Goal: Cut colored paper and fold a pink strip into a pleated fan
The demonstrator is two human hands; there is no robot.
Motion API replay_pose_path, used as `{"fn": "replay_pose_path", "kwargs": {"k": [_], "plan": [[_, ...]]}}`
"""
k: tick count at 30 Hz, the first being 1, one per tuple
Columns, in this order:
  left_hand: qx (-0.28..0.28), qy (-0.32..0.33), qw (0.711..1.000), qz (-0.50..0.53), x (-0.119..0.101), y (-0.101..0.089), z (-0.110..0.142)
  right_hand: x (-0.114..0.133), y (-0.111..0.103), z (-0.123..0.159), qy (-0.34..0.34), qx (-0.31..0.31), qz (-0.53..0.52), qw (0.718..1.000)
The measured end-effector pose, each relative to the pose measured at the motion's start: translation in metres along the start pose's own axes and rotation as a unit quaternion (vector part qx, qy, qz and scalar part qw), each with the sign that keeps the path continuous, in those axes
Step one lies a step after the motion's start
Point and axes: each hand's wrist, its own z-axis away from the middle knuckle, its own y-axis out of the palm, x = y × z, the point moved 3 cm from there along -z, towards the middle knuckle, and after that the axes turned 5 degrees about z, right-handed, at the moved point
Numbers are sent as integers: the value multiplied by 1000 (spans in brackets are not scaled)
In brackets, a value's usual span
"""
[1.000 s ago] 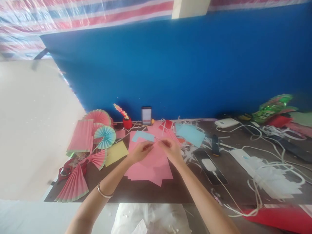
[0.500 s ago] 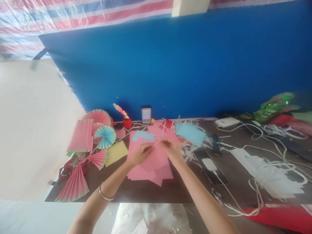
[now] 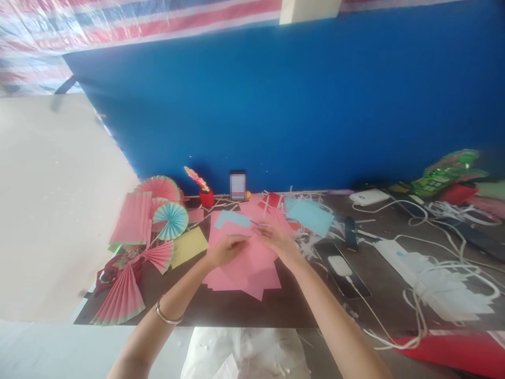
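Observation:
My left hand (image 3: 229, 250) is closed in a pinch over pink paper sheets (image 3: 240, 273) stacked on the dark table. Close on its right, my right hand (image 3: 281, 243) has its fingers bent together, pointing left. Anything held between the fingertips is too small and blurred to name. A light blue paper piece (image 3: 232, 219) lies on the pink sheets just beyond my left hand. Behind my right hand is a pleated pink paper (image 3: 282, 218). A larger light blue sheet (image 3: 311, 217) rests to the right, among white paper strips.
Pleated paper fans (image 3: 170, 221) and a yellow sheet (image 3: 190, 247) are at the left. A red pot (image 3: 206, 198) and a small propped screen (image 3: 238, 185) stand by the blue partition (image 3: 276, 105). A phone (image 3: 325, 252), white cables and a power strip (image 3: 390, 252) lie right.
My right hand has shifted its fingers, which now reach further left and lie flatter. My left hand has turned slightly and moved a little down and left. The papers lie as before.

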Motion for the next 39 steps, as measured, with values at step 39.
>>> {"fn": "replay_pose_path", "kwargs": {"k": [39], "plan": [[51, -83, 994, -51, -22, -18, 4, -19, -3, 13, -69, -81, 147, 983]]}}
